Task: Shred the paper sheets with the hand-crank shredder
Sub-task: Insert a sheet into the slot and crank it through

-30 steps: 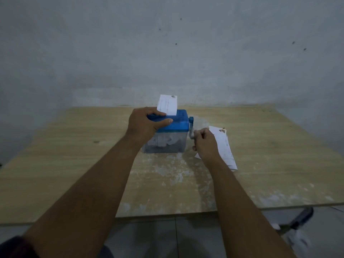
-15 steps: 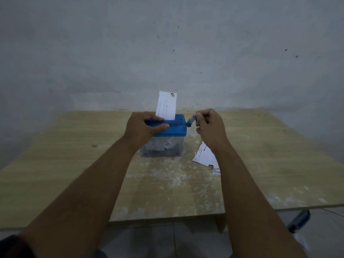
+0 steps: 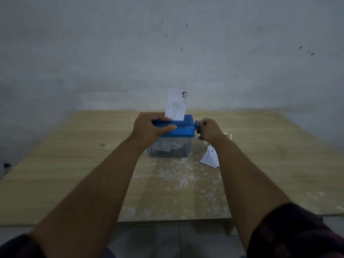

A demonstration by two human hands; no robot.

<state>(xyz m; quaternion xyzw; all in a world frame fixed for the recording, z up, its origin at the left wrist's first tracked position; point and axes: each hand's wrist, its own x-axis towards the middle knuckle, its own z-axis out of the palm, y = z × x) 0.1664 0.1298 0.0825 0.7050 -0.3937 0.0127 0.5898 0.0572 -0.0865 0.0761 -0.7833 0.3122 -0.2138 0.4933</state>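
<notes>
A small hand-crank shredder [image 3: 183,127] with a blue top and a clear bin of paper scraps stands in the middle of the wooden table [image 3: 74,164]. A white printed sheet [image 3: 176,105] sticks upright out of its top slot. My left hand [image 3: 150,127] grips the blue top from the left, thumb along the front. My right hand [image 3: 209,130] is curled round the crank handle on the shredder's right side; the handle itself is mostly hidden by my fingers. More paper sheets [image 3: 210,158] lie on the table to the right, partly under my right forearm.
A bare grey wall [image 3: 167,53] rises just behind the table. The table's front edge runs close to me, with tiled floor [image 3: 167,239] below. White scuffed patches mark the tabletop in front of the shredder.
My right hand has gone round with the crank: low beside the bin a second ago, up at the top half a second ago, now level with the blue top. My left hand keeps its hold.
</notes>
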